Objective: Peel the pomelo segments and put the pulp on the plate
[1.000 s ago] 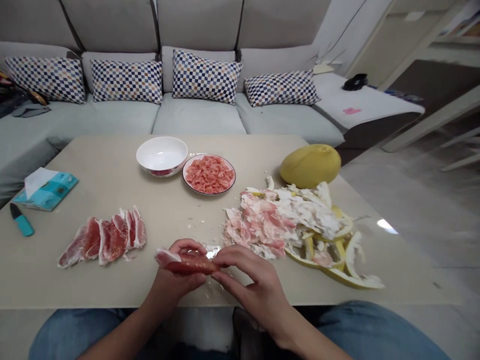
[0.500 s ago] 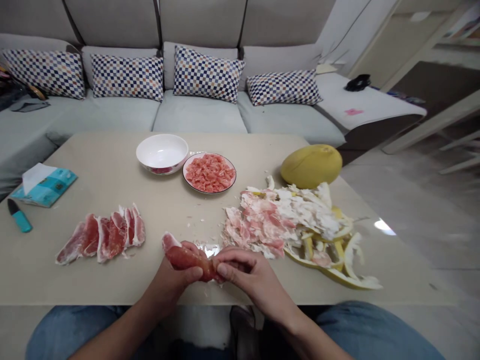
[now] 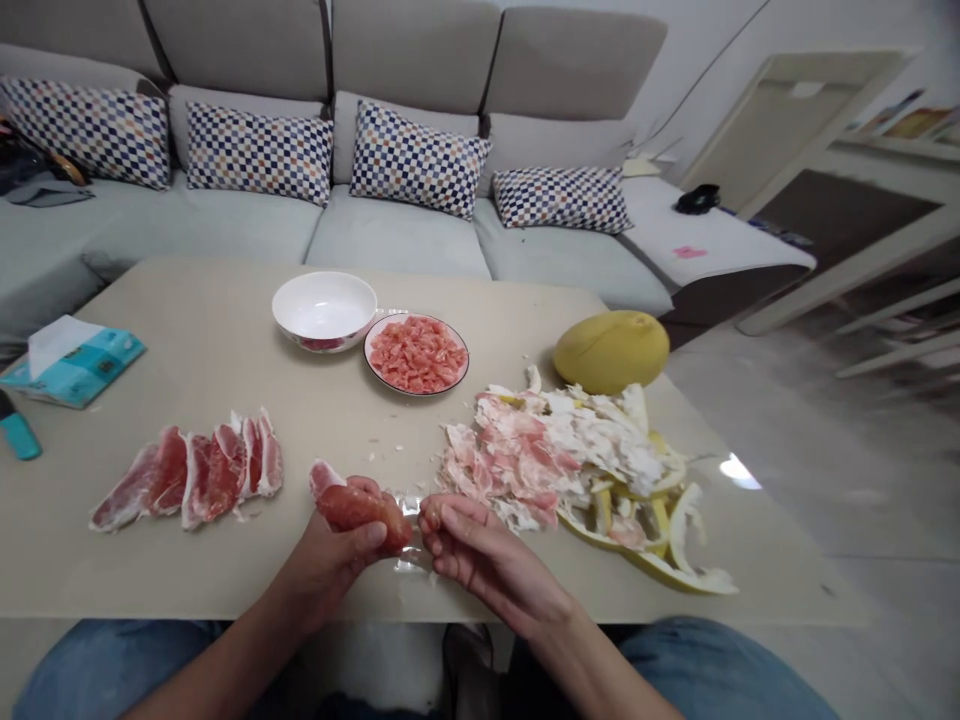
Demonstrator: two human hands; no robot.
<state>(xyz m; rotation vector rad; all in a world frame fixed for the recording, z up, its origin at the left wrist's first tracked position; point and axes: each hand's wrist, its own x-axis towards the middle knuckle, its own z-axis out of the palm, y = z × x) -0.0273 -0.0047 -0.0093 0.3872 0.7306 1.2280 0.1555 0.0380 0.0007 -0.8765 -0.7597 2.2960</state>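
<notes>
My left hand (image 3: pixel 330 562) is closed around a red pomelo segment (image 3: pixel 351 507), its thumb lying along the near side. Pale skin still covers the segment's far left end. Just to the right, my right hand (image 3: pixel 484 552) is closed, thumb and fingertips pinched together, apart from the segment; what is between them is too small to make out. A row of pomelo segments (image 3: pixel 214 475) with whitish skin lies to the left. Beyond my hands, a dark-rimmed plate (image 3: pixel 369 366) bears a heap of peeled pomelo flesh (image 3: pixel 420 352).
A white bowl (image 3: pixel 322 300) stands beside the plate. At right are peeled membranes (image 3: pixel 517 455), thick rind (image 3: pixel 679 570) and a whole pomelo (image 3: pixel 611 350). A tissue pack (image 3: pixel 90 370) and a teal-handled knife (image 3: pixel 19 435) lie at far left. A sofa (image 3: pixel 397 230) stands behind the table.
My right hand has come away from the segment's right end and turned, leaving a small gap. The left hand keeps hold of the segment. The whole view has shifted slightly.
</notes>
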